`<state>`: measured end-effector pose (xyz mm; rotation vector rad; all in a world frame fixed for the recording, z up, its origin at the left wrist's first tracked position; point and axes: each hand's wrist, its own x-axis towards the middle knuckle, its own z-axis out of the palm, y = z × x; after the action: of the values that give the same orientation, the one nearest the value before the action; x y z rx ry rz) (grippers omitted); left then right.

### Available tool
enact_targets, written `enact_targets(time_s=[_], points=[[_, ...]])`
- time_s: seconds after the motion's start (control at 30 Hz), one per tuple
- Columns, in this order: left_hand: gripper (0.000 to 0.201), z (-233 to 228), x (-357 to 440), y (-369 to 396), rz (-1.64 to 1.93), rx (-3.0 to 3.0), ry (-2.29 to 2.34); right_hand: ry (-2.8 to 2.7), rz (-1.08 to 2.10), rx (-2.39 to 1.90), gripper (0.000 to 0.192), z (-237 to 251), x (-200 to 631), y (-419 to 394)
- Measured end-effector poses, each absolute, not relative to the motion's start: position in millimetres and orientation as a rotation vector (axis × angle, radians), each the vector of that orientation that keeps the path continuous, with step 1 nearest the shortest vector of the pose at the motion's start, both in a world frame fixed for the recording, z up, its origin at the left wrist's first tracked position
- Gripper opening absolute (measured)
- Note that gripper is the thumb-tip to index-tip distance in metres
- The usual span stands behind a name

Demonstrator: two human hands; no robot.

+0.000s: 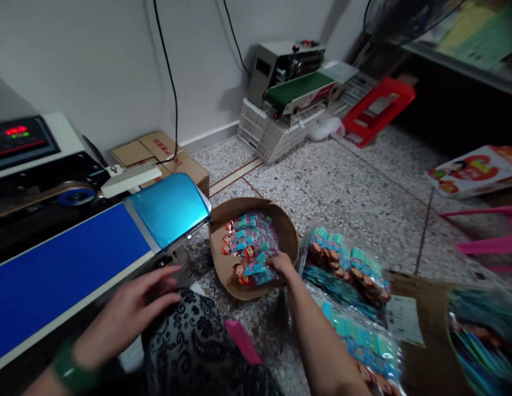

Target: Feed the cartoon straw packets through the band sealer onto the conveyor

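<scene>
Fingers of your right hand (281, 265) close on packets (250, 247) inside the cardboard tray (286, 225); your left hand (132, 308) rests spread by the conveyor belt (66, 275). A loose grab could spill packets across the floor.

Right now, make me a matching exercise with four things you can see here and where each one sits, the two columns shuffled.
Things:
1. round brown cardboard bowl of sealed packets
2. red plastic stool tipped on its side
3. blue conveyor belt
4. white plastic crate

Places:
A. under the grey sealing machine by the wall
B. beside the left hand
C. under the right hand
D. far right of the floor, past the crate

Pairs: 1-C, 2-D, 3-B, 4-A
</scene>
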<state>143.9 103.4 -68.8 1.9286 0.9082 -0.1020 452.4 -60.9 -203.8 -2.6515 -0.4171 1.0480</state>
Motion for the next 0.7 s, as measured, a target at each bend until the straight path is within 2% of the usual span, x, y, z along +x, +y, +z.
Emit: enact_targets(time_s=[0.07, 0.17, 0.27, 0.33, 0.43, 0.6, 0.7], points=[[0.072, -65.1, 185.9, 97.4, 0.024, 1.994, 0.717, -0.518, 1.075, -2.580, 0.023, -164.8, 463.2, -54.6], [0.115, -67.8, 240.2, 98.2, 0.159, 2.032, 0.518, -0.848, 1.239, -2.287, 0.029, -93.6, 467.2, -29.8], [0.126, -62.3, 257.7, 109.3, 0.233, 1.824, 0.425, -1.251, 1.403, -1.938, 0.032, -22.4, 451.3, 9.8], [0.119, -52.7, 246.2, 117.7, 0.262, 1.606, 0.388, -1.435, 1.413, -1.862, 0.029, 13.2, 432.0, 38.7], [0.098, -37.8, 208.9, 125.7, 0.335, 1.315, 0.437, -1.578, 1.428, -1.770, 0.026, 42.1, 396.2, 79.5], [0.074, -29.2, 145.1, 123.5, 0.567, 1.024, 0.636, -1.748, 1.432, -1.685, 0.025, 52.0, 323.3, 136.5], [0.058, -29.7, 116.6, 119.8, 0.705, 0.953, 0.798, -1.802, 1.424, -1.618, 0.031, 51.9, 278.4, 159.6]])
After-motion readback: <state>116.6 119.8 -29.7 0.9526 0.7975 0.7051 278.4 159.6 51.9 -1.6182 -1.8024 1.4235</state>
